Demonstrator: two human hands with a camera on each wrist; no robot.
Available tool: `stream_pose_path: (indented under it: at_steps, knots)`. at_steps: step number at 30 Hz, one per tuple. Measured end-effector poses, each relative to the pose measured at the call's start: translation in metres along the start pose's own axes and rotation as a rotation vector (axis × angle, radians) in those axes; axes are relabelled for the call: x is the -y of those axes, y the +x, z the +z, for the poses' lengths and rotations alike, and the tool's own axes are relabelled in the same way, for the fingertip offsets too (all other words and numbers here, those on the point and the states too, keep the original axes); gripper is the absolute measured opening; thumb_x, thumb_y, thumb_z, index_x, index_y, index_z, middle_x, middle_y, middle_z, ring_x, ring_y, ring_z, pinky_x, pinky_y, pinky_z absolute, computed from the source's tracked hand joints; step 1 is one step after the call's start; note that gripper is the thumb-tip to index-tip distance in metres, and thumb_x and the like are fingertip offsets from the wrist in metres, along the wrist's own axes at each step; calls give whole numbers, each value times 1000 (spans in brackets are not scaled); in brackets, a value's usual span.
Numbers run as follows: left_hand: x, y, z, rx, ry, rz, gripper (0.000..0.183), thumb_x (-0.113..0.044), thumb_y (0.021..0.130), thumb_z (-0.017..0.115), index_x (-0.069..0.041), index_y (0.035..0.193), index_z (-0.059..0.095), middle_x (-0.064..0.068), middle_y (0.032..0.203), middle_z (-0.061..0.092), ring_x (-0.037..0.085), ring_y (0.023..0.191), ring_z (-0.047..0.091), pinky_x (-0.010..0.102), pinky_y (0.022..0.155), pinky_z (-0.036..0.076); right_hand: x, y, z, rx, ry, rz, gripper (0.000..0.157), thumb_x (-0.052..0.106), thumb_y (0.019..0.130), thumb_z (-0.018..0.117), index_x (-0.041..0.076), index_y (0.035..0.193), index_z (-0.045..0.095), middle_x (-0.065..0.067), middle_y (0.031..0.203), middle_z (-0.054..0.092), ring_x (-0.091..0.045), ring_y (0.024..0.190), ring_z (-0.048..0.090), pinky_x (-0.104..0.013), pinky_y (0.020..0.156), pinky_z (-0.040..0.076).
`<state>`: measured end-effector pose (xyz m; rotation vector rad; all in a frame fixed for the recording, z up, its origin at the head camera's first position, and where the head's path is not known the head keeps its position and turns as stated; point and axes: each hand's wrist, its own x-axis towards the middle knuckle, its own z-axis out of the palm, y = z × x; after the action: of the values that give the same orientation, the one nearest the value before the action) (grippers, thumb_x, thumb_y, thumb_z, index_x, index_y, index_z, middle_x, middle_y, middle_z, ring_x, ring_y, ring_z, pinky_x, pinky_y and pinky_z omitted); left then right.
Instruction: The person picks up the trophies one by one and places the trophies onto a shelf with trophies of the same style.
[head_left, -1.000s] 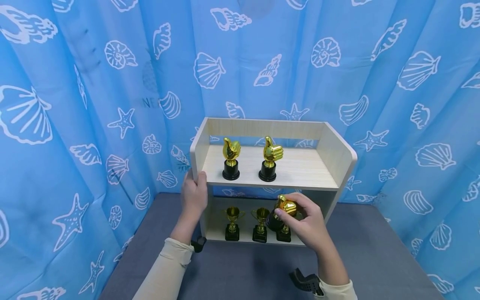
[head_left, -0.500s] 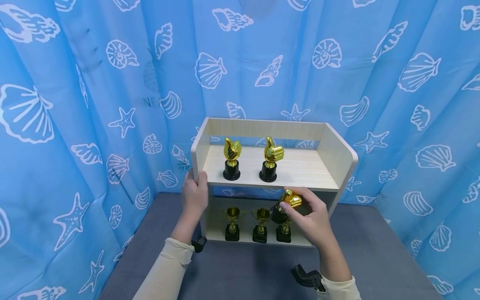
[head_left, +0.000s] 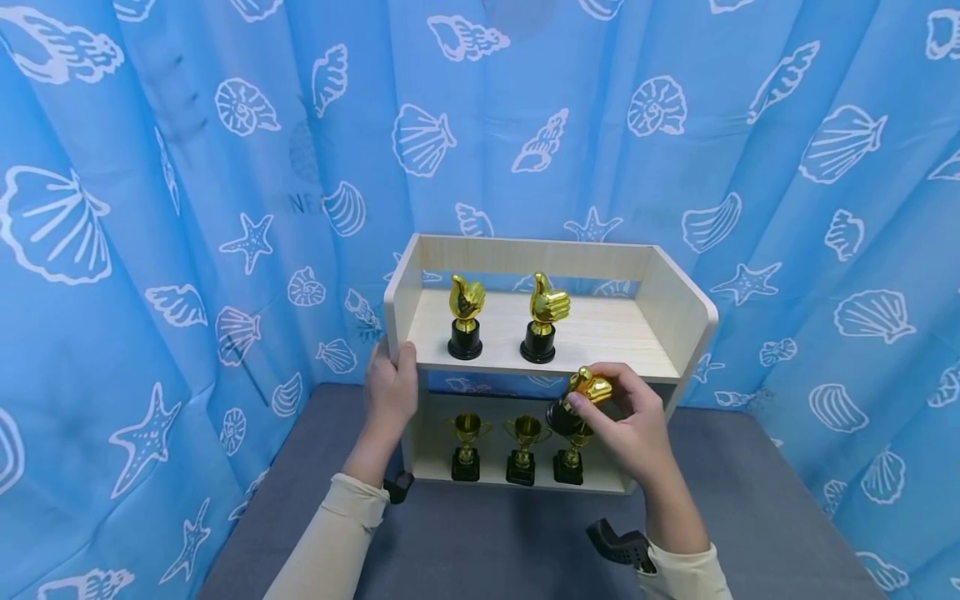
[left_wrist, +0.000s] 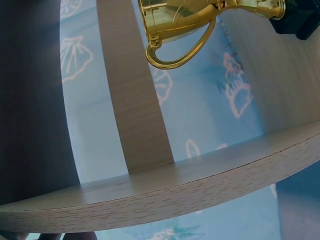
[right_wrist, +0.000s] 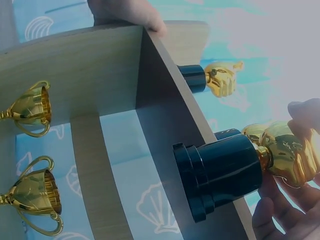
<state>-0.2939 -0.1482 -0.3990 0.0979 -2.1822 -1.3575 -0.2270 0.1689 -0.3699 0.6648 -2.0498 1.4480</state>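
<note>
My right hand (head_left: 637,425) pinches a gold thumbs-up trophy (head_left: 592,388) by its gold top. The trophy leans, with its black base (right_wrist: 222,170) towards the shelf, just in front of the upper board's edge. With my left hand (head_left: 392,390) I grip the left side panel of the pale two-tier wooden shelf (head_left: 603,337). On the upper board stand two more thumbs-up trophies, one left (head_left: 466,318) and one nearer the middle (head_left: 542,318). Three gold cup trophies occupy the lower board: left (head_left: 466,450), middle (head_left: 522,450) and right (head_left: 569,467), the last partly hidden by the held trophy.
The shelf stands on a grey-covered table (head_left: 480,550). Behind it hangs a blue curtain (head_left: 480,92) with white shell prints. A dark strap mount (head_left: 621,546) sits at my right wrist. The shelf's right side panel (head_left: 678,312) rises beside the upper board.
My right hand and the held thumbs-up trophy have shifted a little to the right and upward. The left hand and the standing trophies stay where they were.
</note>
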Motion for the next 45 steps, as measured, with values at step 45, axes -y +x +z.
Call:
stream_pose_path:
  at_steps: [45]
  knots:
    - [-1,0,0,-10,1,24,49,-53,99,37,-16,126,54,7,111,58,27,91,56,47,81,48,14,31,-34,-146,-54,-128,37,-8,86,67,-4,121,59,5,103,61,-5,82,62,-14,65,55]
